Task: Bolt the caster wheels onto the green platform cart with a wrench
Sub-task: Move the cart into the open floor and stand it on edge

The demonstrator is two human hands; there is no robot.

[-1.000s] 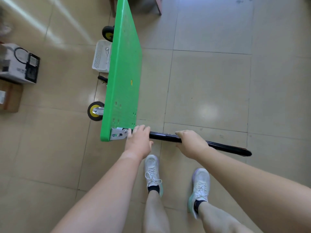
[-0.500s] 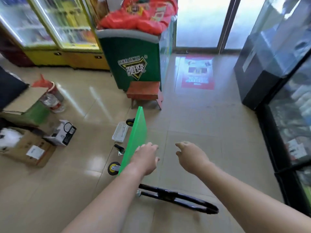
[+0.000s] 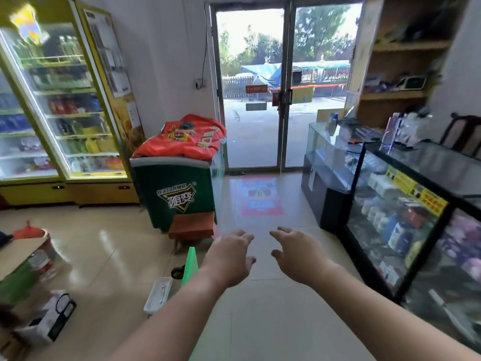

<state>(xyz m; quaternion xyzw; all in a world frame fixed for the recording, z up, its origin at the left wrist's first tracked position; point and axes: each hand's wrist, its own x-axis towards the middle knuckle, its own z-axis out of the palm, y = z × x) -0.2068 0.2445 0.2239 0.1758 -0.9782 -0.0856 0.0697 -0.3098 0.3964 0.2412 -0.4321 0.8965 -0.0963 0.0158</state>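
A: Head view. Hands?
B: Left hand (image 3: pixel 229 256) and right hand (image 3: pixel 296 254) are both raised out front, palms down, fingers loosely spread. They grip nothing and touch nothing, with a gap between them.
A: Cart?
B: Green platform cart (image 3: pixel 191 265) stands on edge on the floor (image 3: pixel 260 321). It shows as a thin wedge just left of the left wrist, with its near part hidden behind the left forearm. One black caster wheel (image 3: pixel 178 272) sticks out of its left face at the far end.
A: Wrench?
B: Can't tell. White tray (image 3: pixel 158 294) lies just left of the cart, contents too blurred.
A: Surroundings?
B: Brown stool (image 3: pixel 192 226) sits beyond the cart. Behind it is a green freezer (image 3: pixel 177 194) with a red cloth (image 3: pixel 187 139) on top. Lit drink fridges (image 3: pixel 65 105) far left, glass doors (image 3: pixel 260 100) far centre, glass display cabinet (image 3: pixel 395 220) right. White box (image 3: pixel 49 319) near left.
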